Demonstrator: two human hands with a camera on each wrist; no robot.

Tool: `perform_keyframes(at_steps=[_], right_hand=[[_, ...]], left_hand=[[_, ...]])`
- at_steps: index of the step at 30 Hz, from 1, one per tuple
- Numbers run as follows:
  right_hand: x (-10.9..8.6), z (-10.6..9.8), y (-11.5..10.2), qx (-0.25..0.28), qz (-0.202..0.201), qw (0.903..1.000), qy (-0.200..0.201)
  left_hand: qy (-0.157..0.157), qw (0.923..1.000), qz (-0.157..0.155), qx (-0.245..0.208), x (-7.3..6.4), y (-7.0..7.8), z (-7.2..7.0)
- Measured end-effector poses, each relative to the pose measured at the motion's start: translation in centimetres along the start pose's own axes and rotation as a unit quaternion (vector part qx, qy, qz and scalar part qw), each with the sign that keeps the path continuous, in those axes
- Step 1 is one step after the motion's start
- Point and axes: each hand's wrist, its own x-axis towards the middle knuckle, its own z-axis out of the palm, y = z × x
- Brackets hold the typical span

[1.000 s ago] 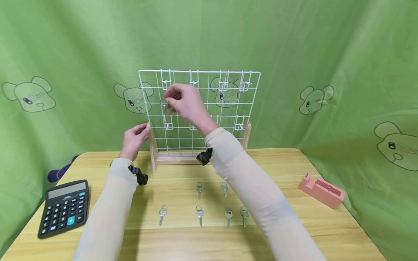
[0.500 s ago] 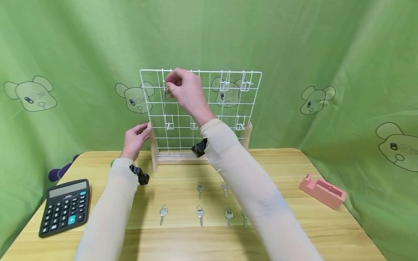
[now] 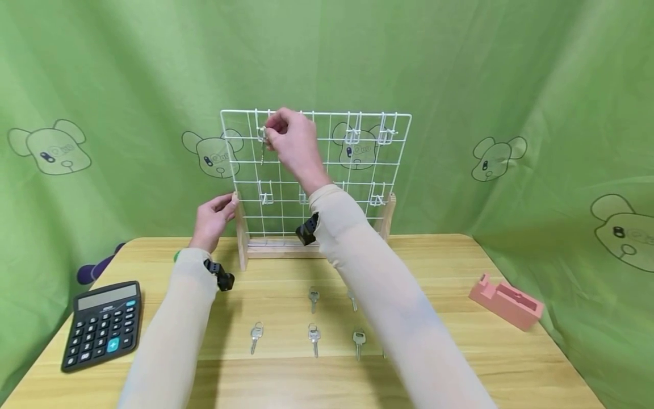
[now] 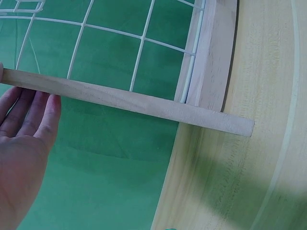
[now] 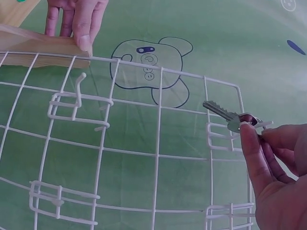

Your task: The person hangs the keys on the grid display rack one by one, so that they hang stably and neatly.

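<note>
My right hand pinches a silver key near its bow and ring, at the top left hook of a white wire grid rack. In the right wrist view, the hook's prong overlaps the ring by the fingertips, and I cannot tell whether the ring is around it. The key's toothed blade hangs down in the head view. My left hand grips the upper end of the rack's left wooden post, thumb on one side and fingers on the other.
Several keys with rings lie on the wooden table, among them one key in front of the rack; my right sleeve partly covers others. A black calculator lies left, a pink tape dispenser right. Green curtain surrounds the table.
My right hand has risen with the key from the middle of the grid to the top left hook, then shifted slightly right. My left hand stays on the post.
</note>
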Motion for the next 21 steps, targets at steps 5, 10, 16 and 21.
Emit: perform_keyframes(at_steps=[5,10,16,21], right_hand=[[-0.2,0.1,0.5,-0.012,-0.003,0.9999,0.007],[-0.5,-0.1,1.1,-0.049,-0.024,0.9984,0.012],[-1.7,-0.4,1.8,-0.060,-0.047,0.9970,0.011],[-3.6,-0.9,2.7,-0.052,-0.048,0.9972,-0.022]], left_hand=[[-0.003,1.0000,0.000,-0.005,0.0,-0.1,0.0],[0.000,1.0000,-0.002,-0.005,0.1,-0.2,0.1],[0.001,1.0000,0.000,-0.007,0.2,-0.4,0.1],[-0.001,1.0000,0.004,-0.008,0.1,-0.3,-0.1]])
